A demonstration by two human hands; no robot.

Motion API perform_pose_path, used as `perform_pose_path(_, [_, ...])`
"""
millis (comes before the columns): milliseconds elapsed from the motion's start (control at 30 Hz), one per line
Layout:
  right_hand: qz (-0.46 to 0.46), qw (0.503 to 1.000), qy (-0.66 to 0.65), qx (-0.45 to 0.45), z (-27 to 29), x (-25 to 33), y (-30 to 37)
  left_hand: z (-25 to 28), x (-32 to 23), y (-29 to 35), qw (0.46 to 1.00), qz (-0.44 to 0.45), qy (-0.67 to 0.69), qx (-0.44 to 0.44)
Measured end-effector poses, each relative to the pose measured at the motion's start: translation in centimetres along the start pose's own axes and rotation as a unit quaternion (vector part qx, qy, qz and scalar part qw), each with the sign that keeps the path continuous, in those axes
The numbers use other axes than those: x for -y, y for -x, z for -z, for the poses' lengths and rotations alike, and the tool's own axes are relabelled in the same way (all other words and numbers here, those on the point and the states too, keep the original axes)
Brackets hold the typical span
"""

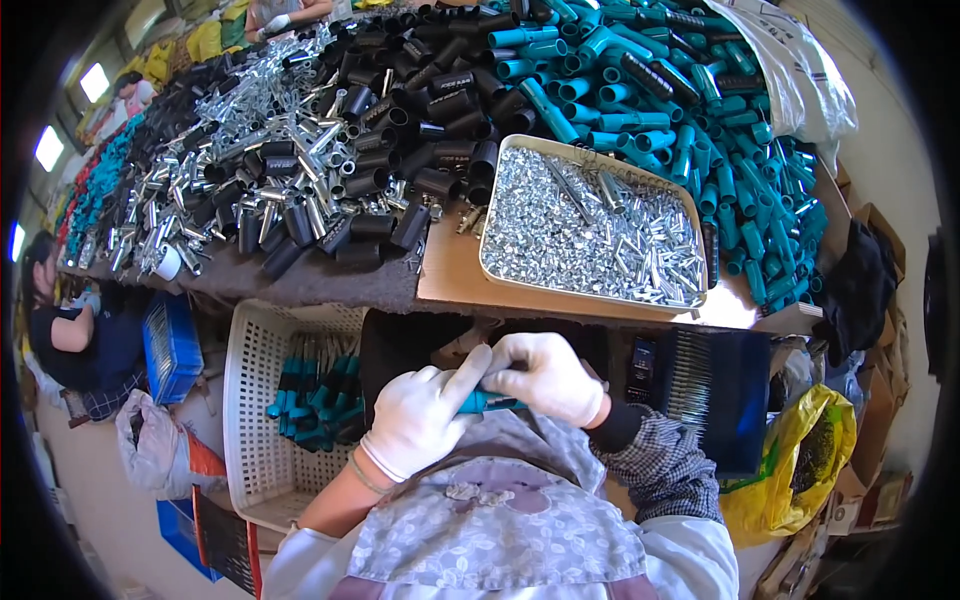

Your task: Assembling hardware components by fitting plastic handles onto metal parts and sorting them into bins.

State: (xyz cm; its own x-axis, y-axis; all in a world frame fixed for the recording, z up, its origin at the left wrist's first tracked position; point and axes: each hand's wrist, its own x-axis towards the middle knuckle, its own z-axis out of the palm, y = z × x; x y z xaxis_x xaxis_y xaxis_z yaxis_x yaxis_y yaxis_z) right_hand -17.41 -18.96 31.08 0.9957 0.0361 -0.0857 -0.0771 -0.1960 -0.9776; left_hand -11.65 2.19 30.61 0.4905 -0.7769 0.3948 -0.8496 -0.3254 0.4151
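Note:
Both my hands wear white gloves and meet close to my chest, below the table edge. My left hand (425, 415) and my right hand (548, 378) together grip one small teal tube piece (484, 402), of which only a short part shows between the fingers. Straight ahead on the table stands a shallow metal tray (592, 296) full of small shiny screws. Behind it lie heaps of teal plastic tubes (640, 80), black tubes (420, 110) and silver metal fittings (250, 130).
A white plastic basket (255, 400) with assembled teal-and-black pieces stands at my lower left. A dark crate (715, 390) and a yellow bag (800, 460) are at my right. Another person (75, 335) sits at the far left beside a blue crate (170, 345).

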Motion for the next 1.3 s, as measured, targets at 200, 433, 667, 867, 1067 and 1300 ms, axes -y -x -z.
perform_pose_path(200, [0.239, 0.954, 0.172, -0.052, -1.6, -2.1, 1.7, -0.3, 0.5, 0.4, 0.999, 0.007, -0.034, 0.023])
perform_pose_path(433, [0.167, 0.937, 0.307, 0.009, -1.1, -1.5, 2.1, 0.1, 0.3, 0.0, 0.997, 0.032, -0.025, 0.063])
perform_pose_path(667, [0.373, 0.836, 0.401, 0.016, 0.7, -1.6, 0.6, -0.3, -1.0, 0.4, 0.972, 0.163, 0.156, 0.068])
perform_pose_path(867, [0.227, 0.797, 0.481, -0.288, 6.6, 1.3, -4.5, -0.5, -0.4, 0.8, 0.972, 0.117, 0.199, 0.032])
perform_pose_path(1067, [0.192, 0.816, 0.475, -0.269, 8.6, -0.3, -6.5, -0.5, -0.2, 1.3, 0.972, 0.098, 0.215, 0.001])
perform_pose_path(1300, [0.230, 0.852, 0.311, -0.354, 7.9, 0.8, -4.9, -0.6, 0.2, 1.3, 0.870, 0.300, 0.390, -0.032])
